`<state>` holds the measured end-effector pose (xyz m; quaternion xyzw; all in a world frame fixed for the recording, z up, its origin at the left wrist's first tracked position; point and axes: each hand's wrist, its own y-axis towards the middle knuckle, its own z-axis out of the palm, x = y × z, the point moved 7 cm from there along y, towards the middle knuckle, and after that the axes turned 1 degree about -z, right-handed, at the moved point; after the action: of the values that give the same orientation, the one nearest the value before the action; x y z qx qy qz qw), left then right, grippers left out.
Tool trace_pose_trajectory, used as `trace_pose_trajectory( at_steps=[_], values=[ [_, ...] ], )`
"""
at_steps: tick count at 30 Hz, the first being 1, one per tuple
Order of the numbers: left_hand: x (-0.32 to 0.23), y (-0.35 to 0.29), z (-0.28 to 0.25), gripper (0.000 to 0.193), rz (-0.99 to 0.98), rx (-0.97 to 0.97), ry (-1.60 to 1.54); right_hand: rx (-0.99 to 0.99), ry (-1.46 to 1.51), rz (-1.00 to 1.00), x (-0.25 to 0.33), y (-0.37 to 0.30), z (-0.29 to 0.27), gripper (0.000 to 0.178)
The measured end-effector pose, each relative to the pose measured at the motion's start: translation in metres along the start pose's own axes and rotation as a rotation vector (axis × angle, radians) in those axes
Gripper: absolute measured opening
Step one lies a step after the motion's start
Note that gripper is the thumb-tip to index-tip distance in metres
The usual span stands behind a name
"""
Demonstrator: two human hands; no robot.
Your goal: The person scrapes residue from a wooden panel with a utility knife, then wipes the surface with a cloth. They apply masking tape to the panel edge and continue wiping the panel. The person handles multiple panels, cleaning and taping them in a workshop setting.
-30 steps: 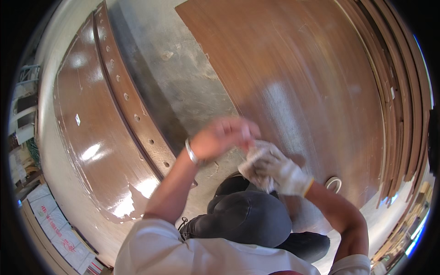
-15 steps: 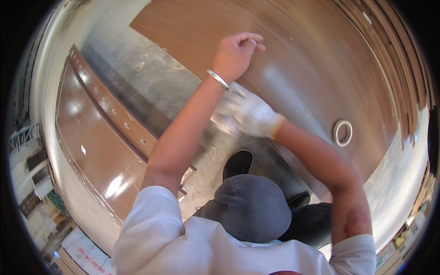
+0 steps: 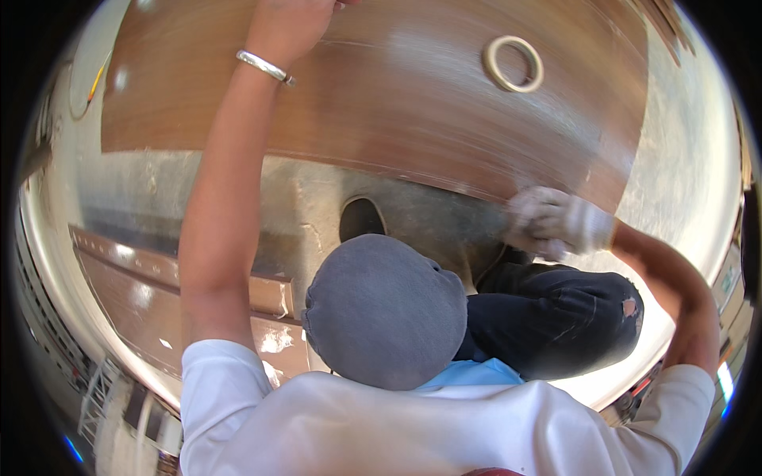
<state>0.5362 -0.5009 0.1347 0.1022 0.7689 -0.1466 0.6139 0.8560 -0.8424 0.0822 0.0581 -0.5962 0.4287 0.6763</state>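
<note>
My left hand [image 3: 295, 22] is bare, with a silver bangle [image 3: 265, 67] at the wrist. It reaches over the large brown board [image 3: 381, 103], and the upper edge of the picture cuts off most of its fingers. In a white knitted glove, my right hand [image 3: 549, 220] is at the board's near edge. Its fingers look curled and slightly blurred; whatever may be in them is hidden. A cream ring like a roll of tape [image 3: 492, 67] lies on the board, between the two hands and farther away than the gloved one.
Glossy brown panels [image 3: 119, 309] lie on the floor at the left, one with a row of holes. A grey cap-like dome [image 3: 385, 313], a dark shoe [image 3: 362, 220] and a dark trouser knee [image 3: 603, 317] are close in front. Brown strips [image 3: 665, 28] lie far right.
The view has turned, so the board now lies across the top and the ring sits nearer the middle. My arms have uncrossed: left hand far forward, gloved right hand out to the right.
</note>
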Motion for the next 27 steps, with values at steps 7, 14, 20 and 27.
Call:
trace_pose_trajectory(
  at_steps=[7, 14, 20, 27],
  values=[
    [-0.023, 0.038, 0.161, 0.026, 0.347, 0.324, 0.312, -1.17, -0.154, 0.787, -0.106, -0.398, -0.08, 0.03],
    [-0.015, -0.018, 0.266, 0.083, 0.666, 0.517, 1.015, -1.53, -0.035, -0.077, -0.079, -0.289, -0.067, 0.04],
    [0.0, -0.024, 0.266, 0.103, 0.353, 0.57, 1.145, -0.528, -1.143, -0.417, -0.003, -0.068, -0.008, 0.055],
    [-0.014, -0.003, 0.265, 0.1, 0.293, 0.517, 1.183, -0.989, -1.209, 0.013, 0.042, -0.095, -0.114, 0.067]
  ],
)
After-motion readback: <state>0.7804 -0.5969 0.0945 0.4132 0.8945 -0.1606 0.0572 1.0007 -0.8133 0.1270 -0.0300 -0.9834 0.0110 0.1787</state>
